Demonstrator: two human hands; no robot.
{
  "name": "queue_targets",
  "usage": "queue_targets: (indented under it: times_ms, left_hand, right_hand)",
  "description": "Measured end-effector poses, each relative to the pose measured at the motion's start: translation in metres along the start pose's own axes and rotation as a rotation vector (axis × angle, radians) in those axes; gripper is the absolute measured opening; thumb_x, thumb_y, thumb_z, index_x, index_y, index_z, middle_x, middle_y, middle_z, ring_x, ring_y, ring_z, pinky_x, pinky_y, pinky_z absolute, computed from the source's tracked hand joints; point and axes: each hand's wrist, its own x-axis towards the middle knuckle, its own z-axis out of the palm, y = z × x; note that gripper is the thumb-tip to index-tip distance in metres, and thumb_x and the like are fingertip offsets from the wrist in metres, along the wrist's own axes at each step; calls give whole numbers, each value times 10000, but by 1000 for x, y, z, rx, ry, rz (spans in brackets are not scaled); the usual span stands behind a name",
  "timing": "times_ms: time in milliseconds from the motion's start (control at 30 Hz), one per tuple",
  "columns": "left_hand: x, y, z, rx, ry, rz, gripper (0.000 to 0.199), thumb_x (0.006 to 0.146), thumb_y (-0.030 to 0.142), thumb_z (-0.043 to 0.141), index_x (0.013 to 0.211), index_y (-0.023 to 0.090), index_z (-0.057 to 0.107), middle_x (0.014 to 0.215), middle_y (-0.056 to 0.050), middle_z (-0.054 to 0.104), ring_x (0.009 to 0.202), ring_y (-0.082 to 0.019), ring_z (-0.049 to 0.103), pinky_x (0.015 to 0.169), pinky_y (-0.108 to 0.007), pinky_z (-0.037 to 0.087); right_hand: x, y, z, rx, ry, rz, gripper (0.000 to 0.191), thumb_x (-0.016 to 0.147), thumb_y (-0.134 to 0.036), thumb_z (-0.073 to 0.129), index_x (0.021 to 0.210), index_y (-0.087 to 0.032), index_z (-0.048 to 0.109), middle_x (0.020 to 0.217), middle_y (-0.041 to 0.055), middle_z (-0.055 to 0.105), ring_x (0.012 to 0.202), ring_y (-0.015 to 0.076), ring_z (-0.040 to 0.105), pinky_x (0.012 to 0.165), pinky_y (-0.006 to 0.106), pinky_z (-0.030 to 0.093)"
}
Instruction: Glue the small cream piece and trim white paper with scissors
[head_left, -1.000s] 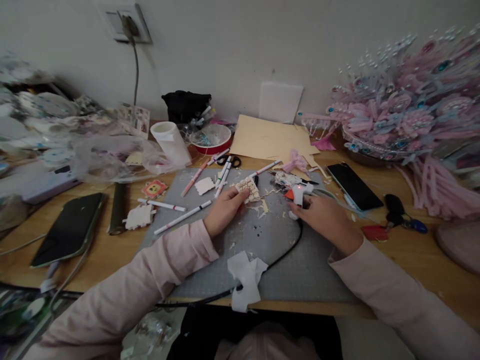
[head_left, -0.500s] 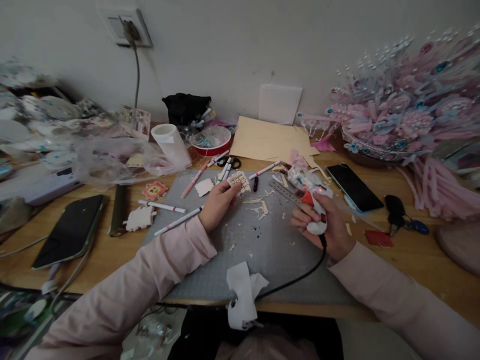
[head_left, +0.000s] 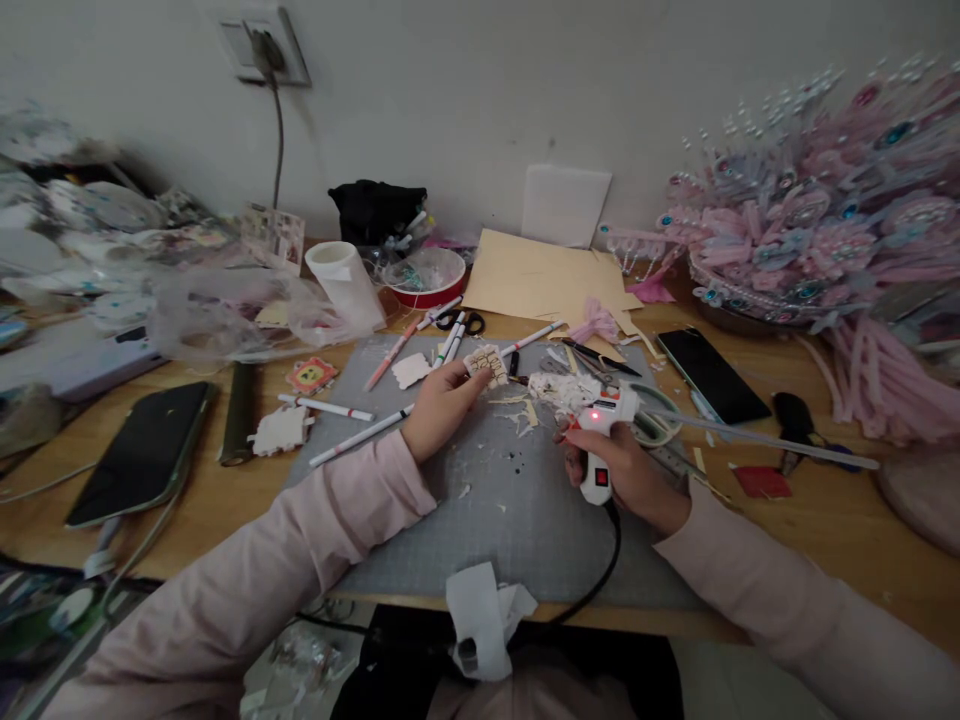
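Note:
My left hand pinches a small cream piece with a brown line pattern between thumb and fingers. Wrapped round the handle of a white hot glue gun is my right hand. The gun's light glows red, and its nozzle end, caked in whitish glue, points left close to the patterned piece. A clear glue stick juts from the gun's back. Beneath both hands lies a grey cutting mat strewn with cream scraps. A plain white scalloped piece rests just beyond my left hand.
Several markers and black-handled scissors lie around the mat. Beige sheets are at the back. A phone and a pink decorated bundle stand right; another phone lies left. The gun's black cord hangs over the front edge.
My right hand has brought the glue gun left, its nozzle end now nearer the patterned piece. Scissors-like tools and a tape roll behind it have come into view. My left hand keeps its hold.

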Motion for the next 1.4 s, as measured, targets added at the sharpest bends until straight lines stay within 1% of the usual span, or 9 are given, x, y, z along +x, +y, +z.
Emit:
queue_targets:
  times_ms: [100, 300, 500, 900, 1000, 1133, 1400]
  left_hand:
    - [-1, 0, 1, -16, -29, -9, 272, 751, 361, 513, 554, 179, 462, 439, 69, 408, 409, -78, 338, 425, -208, 270]
    - [0, -2, 0, -8, -34, -5, 288, 762, 382, 504, 561, 180, 461, 446, 65, 413, 413, -78, 343, 428, -208, 276]
    - [-1, -1, 0, -21, -27, -23, 278, 755, 384, 501, 568, 181, 470, 444, 59, 414, 417, -83, 354, 425, -208, 273]
    - [-1, 1, 1, -23, 3, -31, 275, 747, 374, 512, 556, 181, 467, 444, 60, 419, 426, -89, 370, 440, -215, 284]
    - [-1, 2, 1, -24, 14, -41, 278, 747, 366, 513, 545, 182, 460, 440, 58, 419, 423, -88, 369, 437, -214, 281]
    - [-1, 2, 1, -39, 1, -43, 266, 746, 349, 514, 545, 184, 458, 429, 61, 410, 405, -82, 350, 424, -211, 266]
    - [-1, -2, 0, -34, -13, -26, 283, 758, 386, 513, 566, 183, 465, 439, 61, 420, 411, -84, 357, 424, -210, 272]
  right_hand:
    - [0, 1, -1, -1, -8, -2, 194, 684, -337, 606, 623, -154, 584, 452, -29, 544, 381, 105, 506, 366, 205, 387]
    - [0, 1, 0, -27, -2, 28, 189, 673, -337, 606, 632, -154, 580, 444, -29, 543, 377, 105, 507, 362, 202, 376]
    - [1, 0, 2, -26, 20, 23, 194, 640, -340, 611, 585, -167, 542, 429, -32, 527, 362, 109, 494, 356, 213, 375]
    - [-2, -9, 5, -158, 10, 26, 246, 644, -369, 568, 497, -181, 510, 388, -7, 525, 369, 114, 478, 383, 228, 357]
    - [-1, -8, 4, -162, 14, 37, 254, 643, -377, 565, 490, -182, 507, 387, -8, 521, 367, 114, 477, 376, 226, 352]
    - [-1, -7, 3, -165, 10, 16, 266, 653, -380, 561, 484, -181, 508, 388, -8, 520, 370, 114, 480, 385, 229, 357]
    - [-2, -7, 3, -152, 6, 14, 258, 658, -376, 559, 496, -183, 508, 393, -12, 514, 376, 116, 477, 398, 233, 362]
